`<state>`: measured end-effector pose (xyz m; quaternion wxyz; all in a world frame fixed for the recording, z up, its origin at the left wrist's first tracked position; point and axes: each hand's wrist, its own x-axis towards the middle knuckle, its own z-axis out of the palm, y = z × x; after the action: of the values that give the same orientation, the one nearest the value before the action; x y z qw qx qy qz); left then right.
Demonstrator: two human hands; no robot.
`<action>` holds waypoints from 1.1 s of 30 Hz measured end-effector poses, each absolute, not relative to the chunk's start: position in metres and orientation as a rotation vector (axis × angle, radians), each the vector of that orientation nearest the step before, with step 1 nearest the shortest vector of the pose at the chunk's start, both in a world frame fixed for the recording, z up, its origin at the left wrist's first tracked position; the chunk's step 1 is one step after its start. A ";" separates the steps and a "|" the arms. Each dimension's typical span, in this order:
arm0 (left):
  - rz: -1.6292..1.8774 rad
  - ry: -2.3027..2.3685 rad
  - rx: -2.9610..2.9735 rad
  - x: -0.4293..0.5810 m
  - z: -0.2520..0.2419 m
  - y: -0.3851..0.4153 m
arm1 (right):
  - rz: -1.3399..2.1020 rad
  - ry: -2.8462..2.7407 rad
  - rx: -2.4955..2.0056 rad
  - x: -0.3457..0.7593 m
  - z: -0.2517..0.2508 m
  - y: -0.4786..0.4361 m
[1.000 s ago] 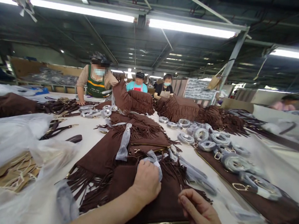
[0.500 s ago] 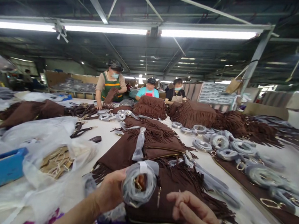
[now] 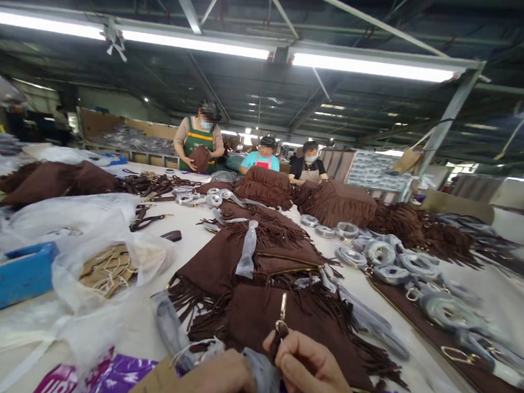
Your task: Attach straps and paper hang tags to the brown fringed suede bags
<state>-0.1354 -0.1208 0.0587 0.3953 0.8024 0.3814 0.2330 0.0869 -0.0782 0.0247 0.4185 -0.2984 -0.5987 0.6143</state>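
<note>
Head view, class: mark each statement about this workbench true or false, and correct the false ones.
1. The right hand pinches a gold pull on the brown fringed bag. True.
2. The blue tray lies right of that bag. False: it lies to the left.
3. The left hand grips grey wrapping. True.
4. The wrapped coils lie on the floor. False: they lie on the table.

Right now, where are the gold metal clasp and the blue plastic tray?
gold metal clasp (image 3: 283, 305), head view, its upright bar.
blue plastic tray (image 3: 4, 284), head view, its front wall.
</note>
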 end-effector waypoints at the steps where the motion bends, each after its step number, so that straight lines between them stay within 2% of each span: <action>1: 0.630 1.041 1.986 -0.135 0.058 -0.121 | 1.487 -1.593 -0.716 0.086 0.031 -0.081; 4: 0.848 1.152 1.855 -0.125 0.054 -0.115 | 1.345 -1.812 -0.702 0.083 0.044 -0.088; 7: 0.991 0.965 1.745 -0.106 0.047 -0.105 | 1.247 -1.901 -0.783 0.083 0.046 -0.087; 10: 1.021 0.827 1.620 -0.088 0.040 -0.097 | 1.328 -1.872 -0.879 0.085 0.042 -0.081; 14: 1.055 0.905 1.650 -0.071 0.030 -0.091 | 1.397 -1.859 -1.017 0.093 0.042 -0.075; 21: 1.177 1.103 1.705 -0.055 0.014 -0.081 | 0.334 -2.230 -1.244 0.121 0.065 -0.083; 29: 1.226 1.153 2.060 -0.048 0.005 -0.086 | -0.126 -2.307 -1.459 0.123 0.076 -0.092; 33: 1.225 1.176 2.183 -0.044 -0.002 -0.085 | -0.222 -2.337 -1.463 0.130 0.081 -0.093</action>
<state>-0.0445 -0.0845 -0.0016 0.1867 0.7754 0.4177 0.4353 0.1298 -0.0925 0.0810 0.1867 -0.5198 -0.8299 -0.0788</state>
